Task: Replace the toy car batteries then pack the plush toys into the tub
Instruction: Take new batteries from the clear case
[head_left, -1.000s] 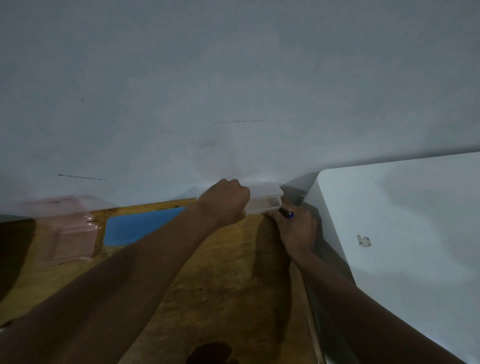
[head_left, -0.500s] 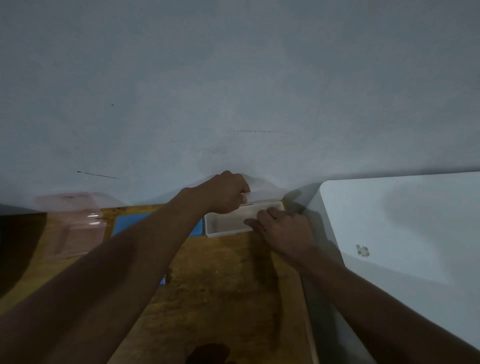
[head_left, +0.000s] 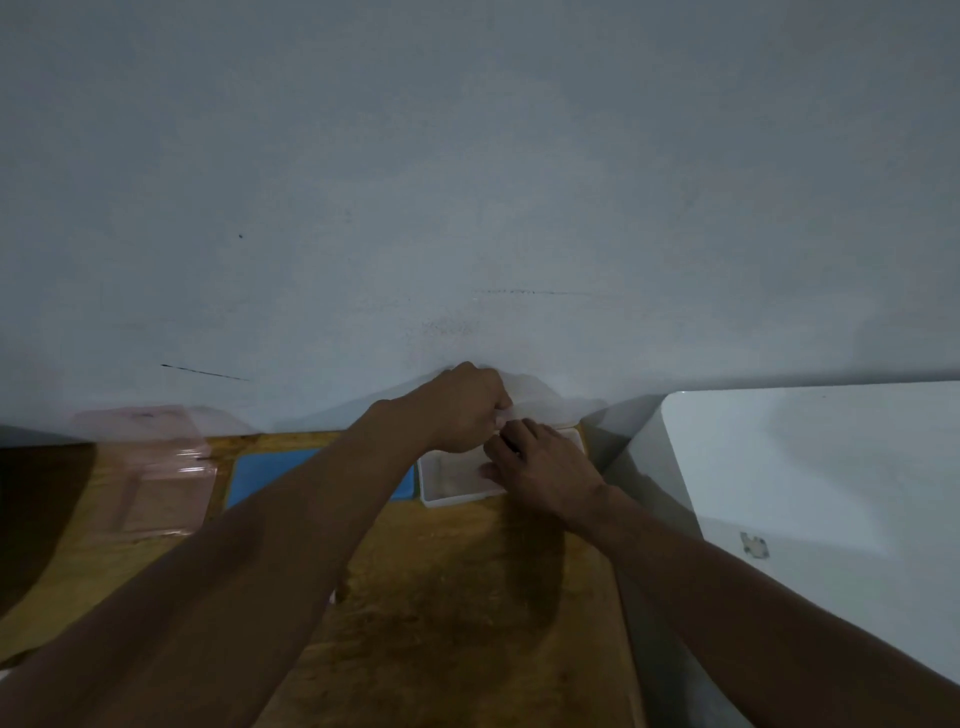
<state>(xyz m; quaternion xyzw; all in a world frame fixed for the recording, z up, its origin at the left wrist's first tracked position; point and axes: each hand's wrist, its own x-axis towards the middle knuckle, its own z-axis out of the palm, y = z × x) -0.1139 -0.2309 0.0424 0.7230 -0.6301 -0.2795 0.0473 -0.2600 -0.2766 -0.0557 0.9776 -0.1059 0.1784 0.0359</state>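
A small translucent white box (head_left: 448, 496) stands at the back of the wooden table (head_left: 441, 613), against the wall. My left hand (head_left: 460, 410) is closed on the box's lid (head_left: 543, 402) and holds it tilted up toward the wall. My right hand (head_left: 545, 467) lies over the open box with its fingers bent down into it, close to my left fingertips. Whatever is under those fingers is hidden. I see no toy car, plush toy or tub.
A flat blue lid or pad (head_left: 265, 473) lies left of the box, partly under my left forearm. Further left stands a clear pinkish plastic container (head_left: 150, 467). A white appliance or cabinet top (head_left: 805, 467) borders the table on the right. The grey wall (head_left: 467, 208) closes the back.
The box was shut a second ago, and my right hand held a small dark blue thing beside it. My left hand has since lifted the lid, and my right hand has moved over and into the box.
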